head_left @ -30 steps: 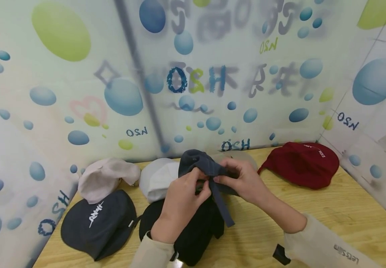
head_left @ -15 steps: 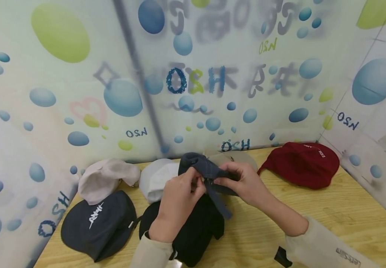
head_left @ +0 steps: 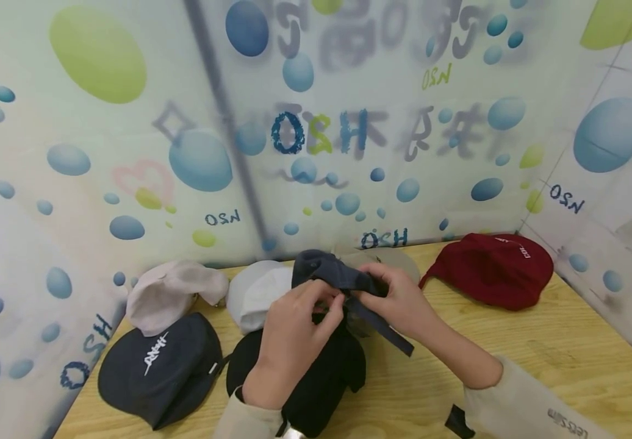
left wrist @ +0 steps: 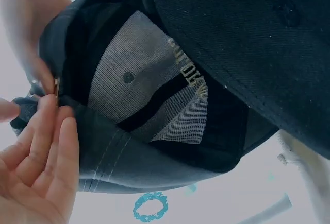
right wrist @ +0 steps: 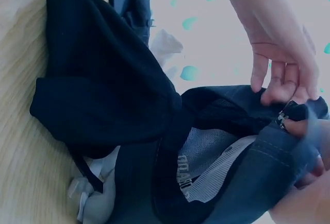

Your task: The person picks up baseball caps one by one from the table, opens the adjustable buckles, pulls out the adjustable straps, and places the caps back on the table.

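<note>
Both hands hold a dark blue-grey baseball cap [head_left: 338, 274] above the table, at the back-strap opening. My left hand [head_left: 294, 341] pinches it from the left near the buckle, its fingertips partly hidden. From the other side, my right hand [head_left: 404, 302] grips the edge by the strap, thumb below and fingers above. A loose strap end [head_left: 384, 329] slants down to the right, under the right hand. In the right wrist view a small metal buckle [right wrist: 282, 118] shows between the hands. The left wrist view looks into the cap, onto its pale mesh lining [left wrist: 124, 74].
A black cap [head_left: 321, 378] lies just below the hands. Left of it are a dark navy cap [head_left: 184, 372] with white lettering, a pale pinkish cap [head_left: 157, 299] and a white cap [head_left: 261, 292]. Behind sits a beige cap [head_left: 398, 262]; a dark red cap [head_left: 491, 271] rests at right.
The strap's loose end has swung from pointing down to slanting right. My left fingers have shifted slightly at the buckle; the right hand keeps its grip on the cap. The other caps stay put.
</note>
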Demonstrator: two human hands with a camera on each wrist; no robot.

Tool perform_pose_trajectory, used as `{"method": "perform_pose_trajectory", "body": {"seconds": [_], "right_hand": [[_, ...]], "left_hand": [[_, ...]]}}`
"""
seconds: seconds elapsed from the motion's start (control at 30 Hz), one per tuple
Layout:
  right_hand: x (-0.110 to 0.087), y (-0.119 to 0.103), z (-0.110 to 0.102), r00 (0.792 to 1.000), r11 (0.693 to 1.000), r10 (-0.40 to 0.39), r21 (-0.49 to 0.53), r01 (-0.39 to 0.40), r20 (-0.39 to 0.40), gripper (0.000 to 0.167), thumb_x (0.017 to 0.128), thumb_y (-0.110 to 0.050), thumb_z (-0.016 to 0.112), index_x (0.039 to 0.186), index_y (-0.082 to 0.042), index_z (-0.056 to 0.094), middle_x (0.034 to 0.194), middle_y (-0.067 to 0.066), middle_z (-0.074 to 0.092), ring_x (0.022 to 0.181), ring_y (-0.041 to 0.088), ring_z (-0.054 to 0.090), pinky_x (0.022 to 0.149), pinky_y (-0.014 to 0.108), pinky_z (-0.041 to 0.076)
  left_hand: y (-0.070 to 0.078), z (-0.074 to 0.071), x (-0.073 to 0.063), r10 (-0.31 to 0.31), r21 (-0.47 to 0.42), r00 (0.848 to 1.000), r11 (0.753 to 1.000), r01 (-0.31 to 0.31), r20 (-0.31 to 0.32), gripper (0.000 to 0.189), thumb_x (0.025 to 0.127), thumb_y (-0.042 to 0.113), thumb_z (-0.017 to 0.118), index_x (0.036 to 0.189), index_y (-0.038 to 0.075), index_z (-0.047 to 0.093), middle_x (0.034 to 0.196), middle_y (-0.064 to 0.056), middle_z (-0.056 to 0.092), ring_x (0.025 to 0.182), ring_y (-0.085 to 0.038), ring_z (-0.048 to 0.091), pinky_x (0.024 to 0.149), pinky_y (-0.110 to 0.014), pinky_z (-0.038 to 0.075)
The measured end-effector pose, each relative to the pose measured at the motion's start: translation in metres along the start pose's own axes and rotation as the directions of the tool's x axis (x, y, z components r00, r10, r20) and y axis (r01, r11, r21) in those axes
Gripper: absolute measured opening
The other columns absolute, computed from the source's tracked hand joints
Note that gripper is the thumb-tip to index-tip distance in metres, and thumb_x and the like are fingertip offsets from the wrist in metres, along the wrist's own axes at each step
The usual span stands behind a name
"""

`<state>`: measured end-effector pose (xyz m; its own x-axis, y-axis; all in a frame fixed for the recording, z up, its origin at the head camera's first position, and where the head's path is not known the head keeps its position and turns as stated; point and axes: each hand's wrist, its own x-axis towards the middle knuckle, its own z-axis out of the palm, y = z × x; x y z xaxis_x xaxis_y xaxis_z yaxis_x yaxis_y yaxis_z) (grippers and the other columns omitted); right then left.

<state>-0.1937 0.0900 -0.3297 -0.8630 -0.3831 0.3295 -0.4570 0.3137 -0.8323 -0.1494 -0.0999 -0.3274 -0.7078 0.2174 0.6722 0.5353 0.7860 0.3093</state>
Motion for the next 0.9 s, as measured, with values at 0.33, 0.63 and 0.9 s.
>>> {"method": "perform_pose_trajectory", "body": {"seconds": [0.33, 0.63, 0.9], "right_hand": [[0.0048, 0.0019, 0.0004, 1.000, 1.000, -0.002, 0.014, 0.002, 0.006, 0.016, 0.094, -0.004, 0.066, 0.109, -0.002, 0.070, 0.099, 0.013, 0.071, 0.086, 0.021, 0.059, 0.073, 0.026, 0.052], [0.0055, 0.0024, -0.0004, 0.999, 0.999, 0.009, 0.053, -0.011, 0.040, 0.017, 0.095, -0.004, 0.064, 0.110, -0.001, 0.070, 0.100, 0.014, 0.071, 0.089, 0.023, 0.057, 0.077, 0.031, 0.050], [0.0055, 0.0023, -0.0012, 0.996, 0.997, 0.011, 0.073, -0.018, 0.087, 0.018, 0.096, -0.004, 0.061, 0.112, 0.000, 0.068, 0.101, 0.016, 0.070, 0.084, 0.019, 0.058, 0.075, 0.030, 0.050]], "left_hand": [[-0.0024, -0.0014, -0.0019, -0.104, -0.028, 0.994, 0.994, 0.105, 0.018, 0.035, 0.086, 0.022, 0.080, 0.113, 0.012, 0.060, 0.107, -0.005, 0.057, 0.091, -0.014, 0.063, 0.079, -0.027, 0.058], [-0.0003, 0.0021, -0.0013, -0.119, -0.076, 0.991, 0.990, 0.122, 0.054, 0.038, 0.086, 0.018, 0.080, 0.115, 0.010, 0.056, 0.109, -0.005, 0.058, 0.098, -0.014, 0.066, 0.084, -0.027, 0.058], [-0.0007, 0.0037, -0.0005, -0.121, -0.081, 0.990, 0.989, 0.127, 0.069, 0.039, 0.085, 0.017, 0.080, 0.114, 0.010, 0.054, 0.108, -0.005, 0.057, 0.098, -0.015, 0.065, 0.085, -0.027, 0.058]]}}
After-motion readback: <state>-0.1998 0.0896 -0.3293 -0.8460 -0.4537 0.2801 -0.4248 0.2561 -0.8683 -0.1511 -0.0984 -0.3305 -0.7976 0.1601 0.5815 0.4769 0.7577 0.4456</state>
